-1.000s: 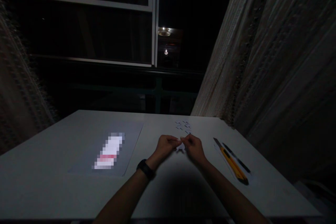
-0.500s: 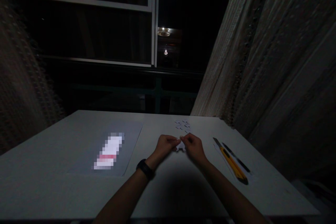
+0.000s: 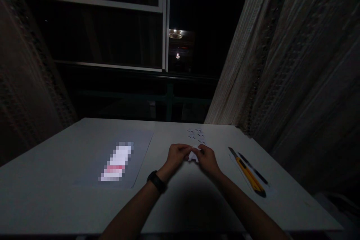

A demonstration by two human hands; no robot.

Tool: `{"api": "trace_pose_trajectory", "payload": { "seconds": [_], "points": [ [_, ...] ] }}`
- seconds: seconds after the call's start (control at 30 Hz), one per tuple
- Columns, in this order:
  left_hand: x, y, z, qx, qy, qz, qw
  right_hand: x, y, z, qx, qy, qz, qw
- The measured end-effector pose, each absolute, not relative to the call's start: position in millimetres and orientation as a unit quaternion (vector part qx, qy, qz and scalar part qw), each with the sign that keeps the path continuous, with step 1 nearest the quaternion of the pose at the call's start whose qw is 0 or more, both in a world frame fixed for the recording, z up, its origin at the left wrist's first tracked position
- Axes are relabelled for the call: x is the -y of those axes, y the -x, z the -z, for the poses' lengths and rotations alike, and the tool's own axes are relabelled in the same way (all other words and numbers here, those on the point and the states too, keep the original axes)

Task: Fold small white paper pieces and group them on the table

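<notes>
Between my two hands is a small piece of white paper (image 3: 193, 156), folded or cut, with a notched lower edge. My left hand (image 3: 177, 155), a dark watch (image 3: 156, 182) on its wrist, pinches the paper's left side. From the other side my right hand (image 3: 207, 156) grips it, thumb lying across the front. Fingertips cover the paper's upper edge in part. Just beyond the hands, several small white paper pieces (image 3: 200, 135) with dark marks lie in two columns on the white table (image 3: 174, 202).
To the right lie a yellow utility knife (image 3: 249, 176) and a dark pen (image 3: 254, 168), side by side. A large paper sheet (image 3: 140, 157) at left bears a bright blurred-out rectangle (image 3: 116, 161). Curtains (image 3: 242, 52) and a dark window (image 3: 112, 33) stand behind the table.
My right hand has shifted slightly right, its thumb now lower over the paper. More of the white paper shows between the hands. The left hand has barely moved.
</notes>
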State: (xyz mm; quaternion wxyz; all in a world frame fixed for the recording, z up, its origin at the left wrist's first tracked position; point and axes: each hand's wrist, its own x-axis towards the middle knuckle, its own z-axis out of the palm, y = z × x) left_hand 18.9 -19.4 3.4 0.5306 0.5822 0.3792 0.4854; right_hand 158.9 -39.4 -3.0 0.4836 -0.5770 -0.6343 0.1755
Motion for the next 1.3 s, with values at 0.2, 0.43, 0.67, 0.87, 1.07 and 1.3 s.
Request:
{"api": "trace_pose_trajectory", "payload": {
  "seconds": [0.2,0.43,0.67,0.87,1.07,1.3],
  "points": [
    [14.8,-16.9,-6.6,-0.415,-0.510,-0.532,0.534,36.6,-168.1,-4.8,0.650,0.469,-0.294,0.521],
    [10.8,-6.2,-3.9,-0.362,-0.398,-0.537,0.650,40.6,-172.4,-5.8,0.751,0.355,-0.279,0.481],
    [13.9,-6.7,-3.9,-0.330,-0.415,-0.496,0.688,37.0,-167.1,-0.7,0.744,0.377,-0.231,0.501],
    [12.2,-9.1,-2.3,-0.356,-0.416,-0.512,0.661,32.6,-168.4,0.8,0.728,0.389,-0.263,0.500],
    [11.0,-10.9,-0.8,-0.394,-0.419,-0.513,0.637,32.5,-166.6,1.0,0.720,0.393,-0.279,0.500],
    [12.8,-16.9,-3.7,-0.379,-0.398,-0.517,0.656,28.4,-166.1,2.2,0.673,0.391,-0.316,0.543]
  ]
}}
